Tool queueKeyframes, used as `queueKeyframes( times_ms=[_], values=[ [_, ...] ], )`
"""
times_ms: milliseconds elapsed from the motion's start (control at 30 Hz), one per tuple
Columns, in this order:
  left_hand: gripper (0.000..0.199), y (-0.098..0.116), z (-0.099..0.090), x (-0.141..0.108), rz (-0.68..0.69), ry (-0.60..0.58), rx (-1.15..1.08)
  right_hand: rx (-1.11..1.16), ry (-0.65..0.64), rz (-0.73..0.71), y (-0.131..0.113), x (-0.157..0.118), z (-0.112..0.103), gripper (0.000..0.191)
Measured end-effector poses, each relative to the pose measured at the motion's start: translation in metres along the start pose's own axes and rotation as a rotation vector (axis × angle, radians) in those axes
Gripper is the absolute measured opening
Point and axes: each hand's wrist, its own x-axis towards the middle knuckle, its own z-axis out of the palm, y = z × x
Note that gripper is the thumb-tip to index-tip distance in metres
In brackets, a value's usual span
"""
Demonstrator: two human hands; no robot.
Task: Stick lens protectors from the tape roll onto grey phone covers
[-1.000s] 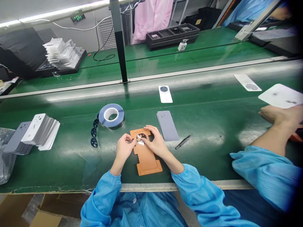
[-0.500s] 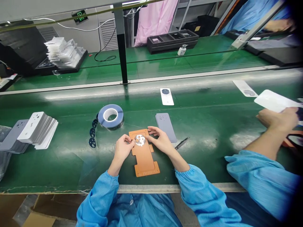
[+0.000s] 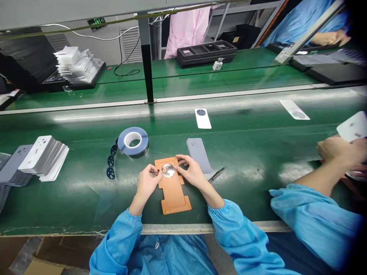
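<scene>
Currently | silver disc [image 3: 168, 170] on orange plate [image 3: 173, 194], between left grip [image 3: 147, 181] and right grip [image 3: 190, 171], neither clearly nearer | plate's long axis: from there toward the wearer | left: cannot tell if pinching disc | right: digits parted

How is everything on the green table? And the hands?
Silver disc, lying on the orange plate
Orange plate, flat
Left hand, fingers bent near the silver disc
Right hand, thumb near the silver disc
Blue roll, partly unrolled
White panels, stacked, slanting
Gray panels, stacked
Dark-circled white panel, flat
Slim tool, lying down
</scene>
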Motion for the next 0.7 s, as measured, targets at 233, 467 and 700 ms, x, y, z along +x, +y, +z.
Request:
queueKeyframes(
  times_ms=[233,467,700],
  values=[
    [0.009,-0.007,-0.005,-0.011,0.017,-0.020,0.001,-0.184,0.013,-0.100,0.003,0.021,-0.049,0.033],
    [0.017,-0.017,-0.011,-0.038,0.066,-0.003,0.009,-0.699,-0.161,-0.082,0.030,0.094,-0.115,0.076],
    [0.022,-0.024,-0.016,-0.060,0.121,-0.011,0.017,-0.513,-0.056,-0.078,0.018,0.097,-0.121,0.052]
  ],
)
